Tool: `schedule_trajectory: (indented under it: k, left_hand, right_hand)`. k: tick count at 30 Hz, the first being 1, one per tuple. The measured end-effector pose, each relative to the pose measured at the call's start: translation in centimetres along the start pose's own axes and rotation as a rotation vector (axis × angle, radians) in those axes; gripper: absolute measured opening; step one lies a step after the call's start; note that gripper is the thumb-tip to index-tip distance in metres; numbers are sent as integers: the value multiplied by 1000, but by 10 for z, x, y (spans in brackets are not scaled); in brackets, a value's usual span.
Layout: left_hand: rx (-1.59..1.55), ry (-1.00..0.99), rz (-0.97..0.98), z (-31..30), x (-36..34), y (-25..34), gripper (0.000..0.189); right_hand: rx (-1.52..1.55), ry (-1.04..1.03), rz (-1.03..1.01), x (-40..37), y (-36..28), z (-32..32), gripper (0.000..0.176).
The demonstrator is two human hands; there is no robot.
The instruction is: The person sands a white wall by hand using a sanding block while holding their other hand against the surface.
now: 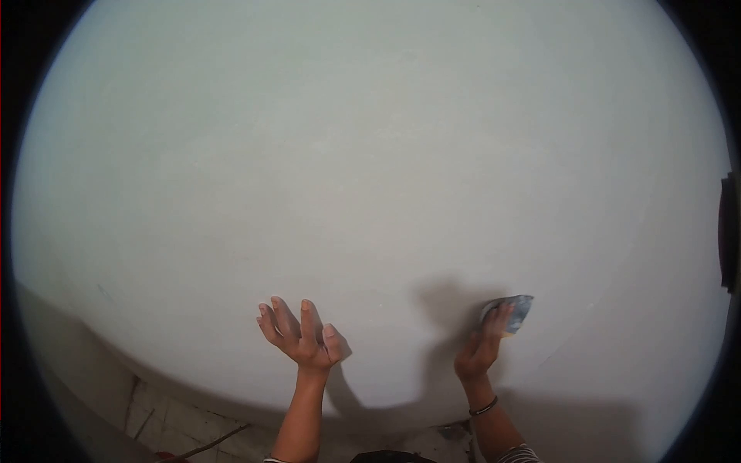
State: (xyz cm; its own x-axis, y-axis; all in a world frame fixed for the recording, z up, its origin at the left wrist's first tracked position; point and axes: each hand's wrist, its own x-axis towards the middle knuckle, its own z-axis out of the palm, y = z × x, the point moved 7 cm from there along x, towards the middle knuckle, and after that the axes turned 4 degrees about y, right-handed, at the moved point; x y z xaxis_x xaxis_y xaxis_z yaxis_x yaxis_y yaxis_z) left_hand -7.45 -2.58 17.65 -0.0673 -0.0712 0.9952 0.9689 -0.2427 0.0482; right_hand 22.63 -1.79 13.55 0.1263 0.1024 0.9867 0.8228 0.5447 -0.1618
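A broad pale wall [386, 193] fills most of the view. My left hand [303, 336] lies against it low in the middle, palm toward the wall, fingers spread, holding nothing. Further right, my right hand [482, 343] presses a piece of sandpaper [521, 312] against the wall. The sheet is dark grey-blue with whitish dust on it, and its upper right corner sticks out past my fingers. Those fingers are slightly blurred and cover the sheet's left part. A dark bangle [484, 407] circles my right wrist.
At the lower left is a tiled floor [181, 420] with a thin stick or cord [212, 443] across it. Another wall surface [73, 347] meets this one on the left. A dark object [728, 231] stands at the far right edge.
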Motion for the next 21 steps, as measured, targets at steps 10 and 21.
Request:
schedule_trajectory:
  k: [10, 21]
  left_hand:
    - [-7, -40, -54, -9, 14, -8, 52]
    - [70, -71, -17, -6, 23, 9, 53]
  right_hand:
    - [-208, 121, 150, 60, 13, -21, 44]
    - [-149, 61, 11, 49, 37, -12, 41]
